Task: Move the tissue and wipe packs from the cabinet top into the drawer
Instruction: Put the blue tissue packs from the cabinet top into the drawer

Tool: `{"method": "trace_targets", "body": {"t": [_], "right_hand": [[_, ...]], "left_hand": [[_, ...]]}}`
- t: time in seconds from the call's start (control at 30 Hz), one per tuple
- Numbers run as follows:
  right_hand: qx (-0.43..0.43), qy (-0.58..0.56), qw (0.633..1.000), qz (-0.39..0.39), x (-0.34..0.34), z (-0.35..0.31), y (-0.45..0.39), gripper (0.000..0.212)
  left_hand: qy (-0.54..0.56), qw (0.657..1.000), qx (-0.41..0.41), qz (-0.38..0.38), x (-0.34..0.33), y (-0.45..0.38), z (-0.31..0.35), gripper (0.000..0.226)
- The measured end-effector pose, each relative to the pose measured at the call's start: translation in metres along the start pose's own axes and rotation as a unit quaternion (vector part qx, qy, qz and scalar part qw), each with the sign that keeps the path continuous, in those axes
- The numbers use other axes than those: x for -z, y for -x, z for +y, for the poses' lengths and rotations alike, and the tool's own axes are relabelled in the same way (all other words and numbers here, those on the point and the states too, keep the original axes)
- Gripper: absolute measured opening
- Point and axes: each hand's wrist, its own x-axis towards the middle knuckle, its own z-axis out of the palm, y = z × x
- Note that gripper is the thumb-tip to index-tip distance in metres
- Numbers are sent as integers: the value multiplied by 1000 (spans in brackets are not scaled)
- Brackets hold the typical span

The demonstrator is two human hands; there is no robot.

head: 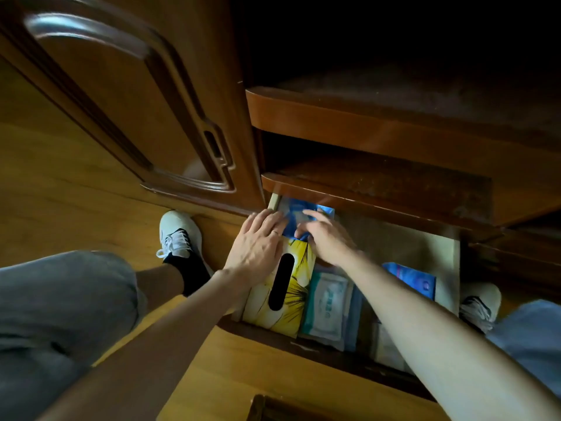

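The drawer stands pulled out under the wooden cabinet. Inside at the left lies a yellow tissue box with a dark oval slot. Beside it to the right sits a white and green wipe pack, and further right a blue pack. A shiny blue pack lies at the drawer's far left corner. My left hand rests flat on the yellow box, its fingers touching the blue pack. My right hand presses on that same blue pack with fingers spread.
Two brown shelves jut out above the drawer. A closed cabinet door with a handle stands at the left. My feet in white shoes flank the drawer on the wooden floor. The drawer front is near me.
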Motion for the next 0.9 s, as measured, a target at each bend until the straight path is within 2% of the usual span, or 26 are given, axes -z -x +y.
{"method": "trace_targets", "body": {"t": [0.07,0.13,0.17,0.23,0.3,0.37,0.43,0.53,0.63,0.73,0.8,0.9], "right_hand": [[33,-45,998,20,6,7,7,44],[61,-34,993,95,8,15,16,41],[58,-18,988,139,5,20,21,39],[-2,-20,980,200,-4,27,28,35],[-104,-75,976,178,-15,30,28,47],[-177,-110,973,100,-22,31,22,56],[-180,-101,977,55,-27,34,17,59],[-190,-104,976,24,-26,38,13,61],[-184,-126,975,-13,-15,36,15,66],[-170,-127,977,7,8,27,31,69],[-189,-134,972,29,25,18,44,60],[-195,-148,969,22,55,-2,70,43]], "left_hand": [[-45,998,-33,-30,-2,-15,-2,48],[-126,988,-68,-59,-4,-29,-4,48],[-160,981,-79,-72,-5,-35,-5,47],[-203,970,-91,-95,-7,-43,-7,48],[-227,962,-87,-126,-11,-45,-6,52],[-244,955,-76,-153,-14,-45,-5,55],[-252,950,-74,-166,-15,-45,-4,54],[-267,940,-99,-189,-13,-45,-3,42],[-237,947,-74,-203,-8,-46,1,46],[-181,968,-33,-170,9,-42,9,54],[-165,976,-36,-136,27,-33,13,52],[-120,989,-18,-84,70,-21,29,44]]}}
